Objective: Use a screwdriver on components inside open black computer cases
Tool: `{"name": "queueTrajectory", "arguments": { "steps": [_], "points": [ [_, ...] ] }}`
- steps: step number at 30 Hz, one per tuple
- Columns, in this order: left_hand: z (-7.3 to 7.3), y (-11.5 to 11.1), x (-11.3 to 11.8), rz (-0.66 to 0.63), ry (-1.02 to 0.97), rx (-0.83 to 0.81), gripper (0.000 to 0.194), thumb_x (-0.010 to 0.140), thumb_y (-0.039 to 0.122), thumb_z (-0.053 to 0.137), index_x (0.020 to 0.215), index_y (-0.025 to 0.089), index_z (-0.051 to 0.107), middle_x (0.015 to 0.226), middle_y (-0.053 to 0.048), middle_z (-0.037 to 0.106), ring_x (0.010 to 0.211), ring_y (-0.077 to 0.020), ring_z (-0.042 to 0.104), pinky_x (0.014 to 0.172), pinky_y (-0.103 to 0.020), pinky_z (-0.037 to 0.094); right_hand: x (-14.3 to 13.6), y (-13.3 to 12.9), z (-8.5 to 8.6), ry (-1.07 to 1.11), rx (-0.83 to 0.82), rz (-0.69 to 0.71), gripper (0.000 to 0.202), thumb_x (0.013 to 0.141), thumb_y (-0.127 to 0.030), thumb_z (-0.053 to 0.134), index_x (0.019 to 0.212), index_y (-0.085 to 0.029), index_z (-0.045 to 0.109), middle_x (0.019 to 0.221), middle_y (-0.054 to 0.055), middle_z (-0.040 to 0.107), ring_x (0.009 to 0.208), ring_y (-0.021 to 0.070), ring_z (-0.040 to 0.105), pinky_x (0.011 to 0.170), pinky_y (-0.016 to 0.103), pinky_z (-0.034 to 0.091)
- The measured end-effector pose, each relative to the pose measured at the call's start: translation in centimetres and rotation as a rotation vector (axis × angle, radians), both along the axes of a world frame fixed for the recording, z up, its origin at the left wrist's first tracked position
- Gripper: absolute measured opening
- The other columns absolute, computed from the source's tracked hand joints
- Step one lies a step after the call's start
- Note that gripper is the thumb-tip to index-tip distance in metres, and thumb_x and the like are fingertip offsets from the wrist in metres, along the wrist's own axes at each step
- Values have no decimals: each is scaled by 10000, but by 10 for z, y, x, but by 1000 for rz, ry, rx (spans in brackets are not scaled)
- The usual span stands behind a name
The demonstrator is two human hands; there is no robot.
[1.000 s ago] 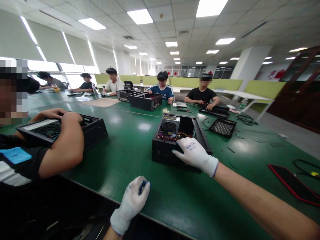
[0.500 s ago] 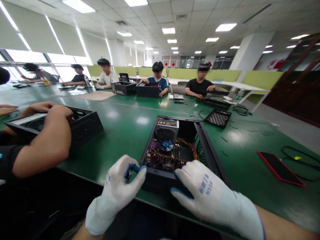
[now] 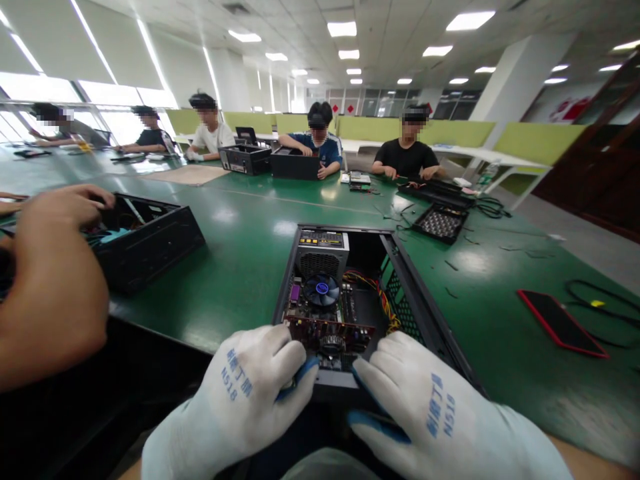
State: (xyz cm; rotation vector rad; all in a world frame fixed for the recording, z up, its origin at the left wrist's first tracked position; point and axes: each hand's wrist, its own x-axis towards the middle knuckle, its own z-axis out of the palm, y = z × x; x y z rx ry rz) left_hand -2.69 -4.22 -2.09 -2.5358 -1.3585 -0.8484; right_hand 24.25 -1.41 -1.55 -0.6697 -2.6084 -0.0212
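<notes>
An opened black computer case [image 3: 420, 300] lies in front of me, its near end at the table edge. Inside are a power supply [image 3: 324, 252], a round fan [image 3: 321, 289], a reddish-brown circuit board [image 3: 300, 329] and yellow and red cables [image 3: 383, 300]. My left hand [image 3: 255, 387], in a white glove with blue fingertips, is closed at the case's near left corner. Something small seems to be between thumb and fingers, too hidden to name. My right hand [image 3: 410, 393], gloved alike, grips the near right edge, fingers over the rim and thumb below.
At my left a co-worker's arm [image 3: 60, 267] reaches over another black case [image 3: 155, 247]. A red-edged black panel [image 3: 560, 323] and a black cable [image 3: 600, 293] lie on the right. Farther off is a black tray [image 3: 440, 222]. Several people sit across the green table [image 3: 240, 233].
My left hand has moved right, onto the near left corner of the case. My right hand keeps its grip on the edge. The co-worker's hand at left has lifted from the other case.
</notes>
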Motion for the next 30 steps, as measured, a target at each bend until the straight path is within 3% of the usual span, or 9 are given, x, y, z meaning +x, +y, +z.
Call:
{"name": "queueTrajectory", "arguments": {
  "steps": [6, 10, 14, 18, 21, 24, 26, 28, 30],
  "points": [
    [-2, -12, 7, 32, -37, 21, 186, 944, 229, 608, 768, 231, 549, 724, 1, 540, 593, -172, 478, 553, -359, 272, 13, -11, -1, 39, 226, 5, 425, 1000, -462, 602, 1282, -151, 666, 1172, 153, 783, 1085, 315, 714, 907, 421, 554],
    [-5, -11, 8, 50, -70, 31, 188, 941, 237, 600, 768, 234, 528, 720, 2, 530, 588, -169, 455, 557, -363, 251, 9, 0, 23, -56, 26, 35, 367, 1011, -501, 581, 1219, -229, 711, 1089, 95, 791, 945, 253, 725, 784, 360, 549],
    [-5, -10, 7, 53, -85, 20, 190, 945, 236, 598, 772, 235, 520, 726, 2, 534, 597, -170, 460, 561, -368, 244, -10, 46, 42, -170, -19, -22, 345, 1038, -484, 537, 1065, -208, 742, 873, 75, 745, 770, 223, 664, 706, 352, 474],
    [-4, -11, 8, 44, -88, 7, 182, 926, 226, 616, 769, 232, 525, 716, 5, 522, 592, -169, 450, 552, -371, 247, -42, 109, 28, -498, 13, -96, 373, 999, -525, 599, 989, -176, 728, 927, 114, 741, 875, 268, 682, 789, 379, 455],
    [-4, -11, 8, 51, -85, 3, 184, 918, 226, 623, 762, 230, 526, 717, 3, 522, 596, -171, 452, 551, -374, 253, -68, 138, 8, -739, -10, -61, 405, 949, -532, 672, 1095, -159, 733, 1038, 137, 748, 988, 309, 694, 817, 392, 466],
    [-4, -11, 8, 62, -86, 7, 184, 911, 235, 628, 758, 229, 527, 716, 2, 524, 593, -171, 451, 542, -374, 252, -87, 145, -6, -866, -14, -11, 339, 938, -425, 696, 1119, -142, 740, 1079, 151, 755, 1022, 327, 702, 814, 402, 480],
    [-3, -12, 8, 65, -91, 4, 193, 907, 234, 631, 749, 228, 521, 710, 3, 519, 590, -169, 449, 538, -374, 257, -94, 143, -10, -870, 9, 40, 213, 967, -269, 622, 1080, -144, 753, 1052, 150, 764, 1004, 312, 711, 820, 403, 479],
    [-3, -12, 8, 66, -92, 1, 199, 911, 236, 627, 745, 227, 518, 706, 3, 515, 588, -167, 446, 535, -375, 261, -95, 141, -11, -859, 15, 66, 237, 971, -153, 541, 1053, -164, 763, 1035, 140, 769, 998, 292, 715, 832, 397, 476],
    [-4, -12, 8, 70, -88, 5, 202, 915, 237, 621, 743, 227, 516, 705, 3, 514, 585, -165, 443, 535, -375, 257, -93, 141, -8, -858, -5, 48, 235, 970, -177, 553, 1070, -172, 765, 1046, 138, 774, 1010, 290, 718, 835, 387, 480]
  ]
}}
